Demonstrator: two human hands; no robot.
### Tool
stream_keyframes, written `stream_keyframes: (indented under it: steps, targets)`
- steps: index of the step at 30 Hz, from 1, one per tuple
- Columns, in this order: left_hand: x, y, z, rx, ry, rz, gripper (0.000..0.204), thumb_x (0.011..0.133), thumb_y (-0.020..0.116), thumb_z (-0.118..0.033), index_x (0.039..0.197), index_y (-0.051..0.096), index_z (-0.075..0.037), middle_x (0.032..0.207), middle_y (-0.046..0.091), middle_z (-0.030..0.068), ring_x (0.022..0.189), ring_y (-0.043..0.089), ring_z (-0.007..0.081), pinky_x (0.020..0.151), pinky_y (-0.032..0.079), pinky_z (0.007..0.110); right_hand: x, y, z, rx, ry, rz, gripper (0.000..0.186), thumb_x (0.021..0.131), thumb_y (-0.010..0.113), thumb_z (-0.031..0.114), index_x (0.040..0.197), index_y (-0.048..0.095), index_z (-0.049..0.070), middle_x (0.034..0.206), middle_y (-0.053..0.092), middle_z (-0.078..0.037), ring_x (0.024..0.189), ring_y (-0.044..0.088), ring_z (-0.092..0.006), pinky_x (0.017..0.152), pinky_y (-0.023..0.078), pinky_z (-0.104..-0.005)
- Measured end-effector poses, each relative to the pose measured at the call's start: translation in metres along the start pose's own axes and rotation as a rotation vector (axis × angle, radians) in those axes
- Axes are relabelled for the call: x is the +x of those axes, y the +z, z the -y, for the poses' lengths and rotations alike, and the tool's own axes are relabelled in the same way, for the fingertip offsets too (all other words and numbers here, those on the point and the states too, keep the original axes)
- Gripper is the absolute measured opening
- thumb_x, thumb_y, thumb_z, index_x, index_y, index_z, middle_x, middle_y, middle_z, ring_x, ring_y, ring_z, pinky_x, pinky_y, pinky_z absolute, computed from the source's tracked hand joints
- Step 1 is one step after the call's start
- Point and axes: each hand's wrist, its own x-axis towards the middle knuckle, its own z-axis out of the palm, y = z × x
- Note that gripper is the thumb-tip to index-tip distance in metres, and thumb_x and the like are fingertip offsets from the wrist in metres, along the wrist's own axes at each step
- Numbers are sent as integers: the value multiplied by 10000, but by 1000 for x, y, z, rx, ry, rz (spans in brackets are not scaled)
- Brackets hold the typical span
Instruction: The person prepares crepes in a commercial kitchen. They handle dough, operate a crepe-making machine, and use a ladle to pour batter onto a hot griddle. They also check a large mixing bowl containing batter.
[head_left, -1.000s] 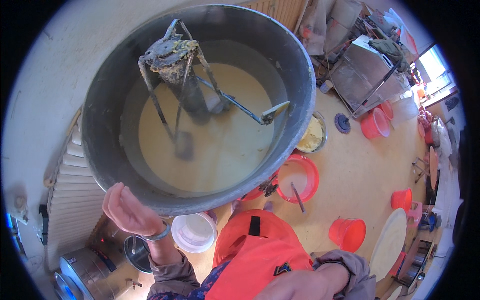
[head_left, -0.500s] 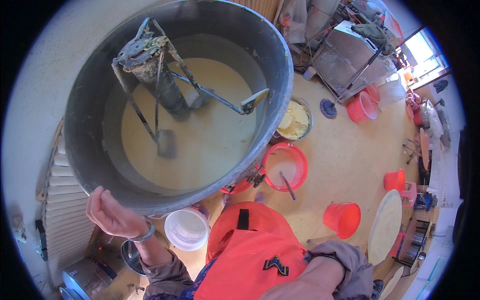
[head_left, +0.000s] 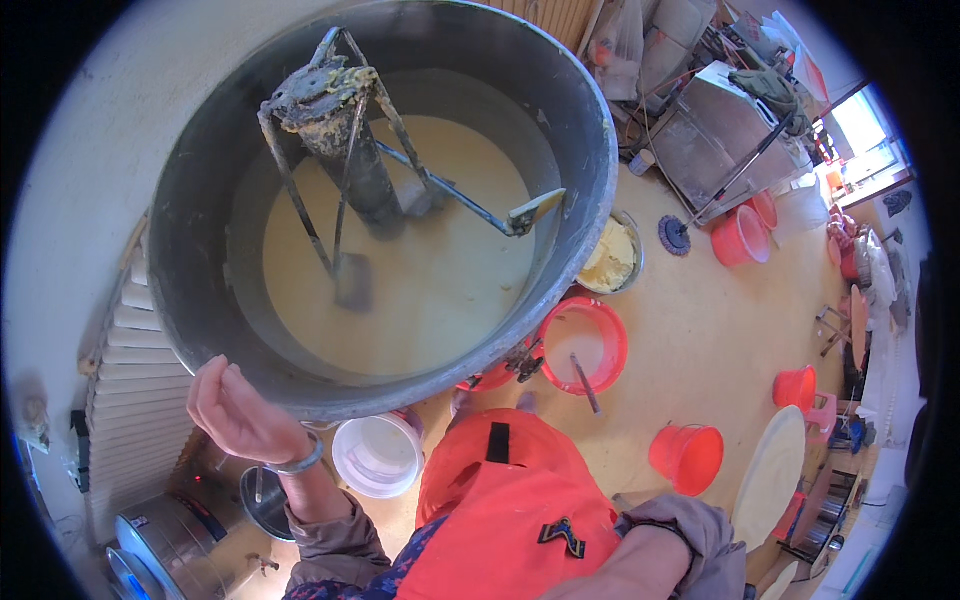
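Observation:
A big round metal vat (head_left: 585,100) of pale, milky liquid (head_left: 420,300) fills the upper left. In it stands a crusted stirrer (head_left: 350,170), with a thick central post and thin metal arms; one arm carries a pale paddle near the right wall. My left hand (head_left: 245,415), with a band at the wrist, is raised at the vat's near left rim. Its fingers are curled and pressed together; whether they touch the rim or hold something small is hidden. My right forearm (head_left: 640,565) crosses the lower edge in front of my orange apron, and that hand is out of frame.
A white bucket (head_left: 378,456) stands below the vat. To its right are a red bucket (head_left: 622,345) with liquid and a stick, a pot of yellow curd-like mass (head_left: 612,262), and another red bucket (head_left: 688,458). A metal cabinet (head_left: 715,130) stands at the far right.
The whole view has shifted, so the vat and the floor items sit slightly further right. My left hand remains by the rim with its fingers curled.

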Motion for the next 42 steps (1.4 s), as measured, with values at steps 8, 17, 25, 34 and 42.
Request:
stream_keyframes:
  steps: [8, 17, 25, 34, 42]
  targets:
    - [0, -1, -2, 22, -13, 6, 137, 866, 524, 28, 961, 623, 15, 959, 583, 91, 886, 539, 198, 770, 453, 294, 0, -1, -4, -4, 10, 13, 321, 973, 400, 99, 1125, 572, -125, 1146, 583, -240, 992, 615, -323, 792, 520, -358]
    - [-1, 0, -3, 0, -40, -16, 135, 877, 506, 28, 954, 617, 26, 957, 572, 99, 886, 539, 203, 760, 458, 298, -1, -8, -5, 35, 136, 136, 360, 974, 353, 94, 1230, 488, -121, 1207, 549, -238, 1056, 576, -361, 871, 488, -391]
    - [2, 0, -3, 18, -22, 2, 129, 896, 496, 13, 954, 610, 29, 962, 563, 103, 887, 541, 202, 767, 460, 298, 8, -5, 5, 129, 197, 75, 295, 945, 413, 49, 1114, 574, -132, 1128, 600, -224, 956, 629, -327, 773, 527, -351]
    - [-1, -1, 0, -20, -28, -4, 136, 896, 494, 11, 961, 613, 19, 968, 563, 102, 884, 553, 205, 772, 462, 294, 26, -31, -11, -215, -198, 419, 288, 942, 427, 47, 1092, 585, -141, 1129, 594, -243, 963, 631, -328, 781, 527, -350]
    - [-1, 0, -1, -29, -61, -29, 138, 889, 494, 17, 956, 614, 19, 959, 570, 101, 888, 558, 206, 782, 459, 300, 6, -6, -4, -117, 68, 62, 290, 938, 449, 50, 1127, 569, -135, 1136, 597, -232, 983, 625, -331, 812, 524, -353]
